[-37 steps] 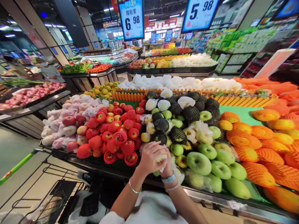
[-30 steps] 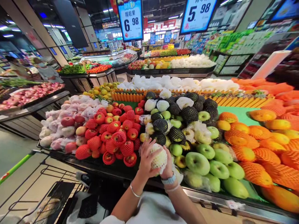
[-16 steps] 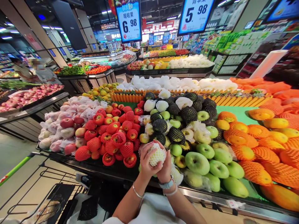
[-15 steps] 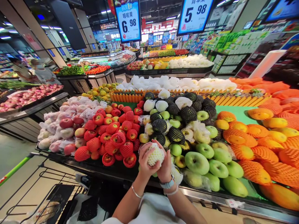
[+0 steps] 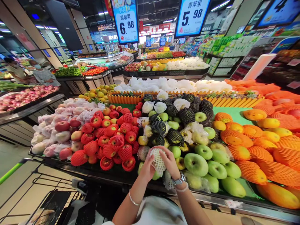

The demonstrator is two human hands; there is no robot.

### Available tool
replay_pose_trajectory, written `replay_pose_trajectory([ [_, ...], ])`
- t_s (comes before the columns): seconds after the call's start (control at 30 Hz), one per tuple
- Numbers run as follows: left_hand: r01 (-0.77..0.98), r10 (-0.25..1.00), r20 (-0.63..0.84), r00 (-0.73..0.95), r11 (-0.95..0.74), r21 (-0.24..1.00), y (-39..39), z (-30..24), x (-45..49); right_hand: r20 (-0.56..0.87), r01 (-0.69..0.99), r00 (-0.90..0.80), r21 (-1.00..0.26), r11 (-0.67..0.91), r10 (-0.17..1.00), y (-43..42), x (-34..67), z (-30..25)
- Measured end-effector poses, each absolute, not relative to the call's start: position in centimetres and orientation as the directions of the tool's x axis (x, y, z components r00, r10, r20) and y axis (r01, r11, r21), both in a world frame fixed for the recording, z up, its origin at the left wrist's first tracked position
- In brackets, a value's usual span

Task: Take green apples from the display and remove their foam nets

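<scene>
Between my two hands is a round fruit in a white foam net (image 5: 158, 162); the net hides which fruit it is. My left hand (image 5: 147, 167) cups it from the left, and my right hand (image 5: 171, 162) curves over its top and right side. Both are closed on it, low over the display's front edge. Green apples (image 5: 196, 164) lie to the right of my hands, some in clear wrap. Red apples in red foam nets (image 5: 110, 150) are heaped to the left. Just behind my hands sit fruits in black foam nets (image 5: 175, 137). Below my right wrist hangs another white foam net (image 5: 167, 180).
Mangoes in orange nets (image 5: 250, 172) fill the right side. Bagged pinkish fruits (image 5: 63, 136) lie at the left. A shopping cart (image 5: 35, 187) with a green handle stands at lower left. Price screens (image 5: 125, 26) hang overhead. A person (image 5: 44, 75) stands far left.
My right hand has turned from the fruit's side to over its top, fingers pointing left. The netted fruit has rotated a little between my hands. The view has shifted slightly.
</scene>
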State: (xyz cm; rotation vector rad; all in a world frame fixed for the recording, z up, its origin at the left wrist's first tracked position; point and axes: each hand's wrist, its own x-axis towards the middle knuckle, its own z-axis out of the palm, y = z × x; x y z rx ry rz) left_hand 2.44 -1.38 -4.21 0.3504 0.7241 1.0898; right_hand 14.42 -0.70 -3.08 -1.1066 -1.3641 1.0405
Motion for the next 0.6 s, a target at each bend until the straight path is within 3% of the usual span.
replay_pose_trajectory([
  [0.1,-0.662,0.908,-0.278,0.314,0.419,0.622,-1.6,-3.7,2.7,0.121,0.006,0.085,-0.993,0.121,0.989,-0.8,14.7,-3.8],
  [0.2,-0.675,0.901,-0.271,0.338,0.433,0.598,-1.4,-3.7,3.1,0.090,-0.037,0.076,-0.995,0.093,0.993,-1.0,15.7,-3.8],
  [0.4,-0.640,0.836,-0.333,0.436,0.548,0.538,-0.9,-4.3,3.2,0.200,-0.075,-0.277,-0.980,0.187,0.940,-1.7,19.6,-3.1],
  [0.6,-0.561,0.759,-0.378,0.530,0.648,0.515,-1.2,-5.3,3.8,0.192,0.203,-0.339,-0.941,0.271,0.921,-2.6,20.7,-3.0],
])
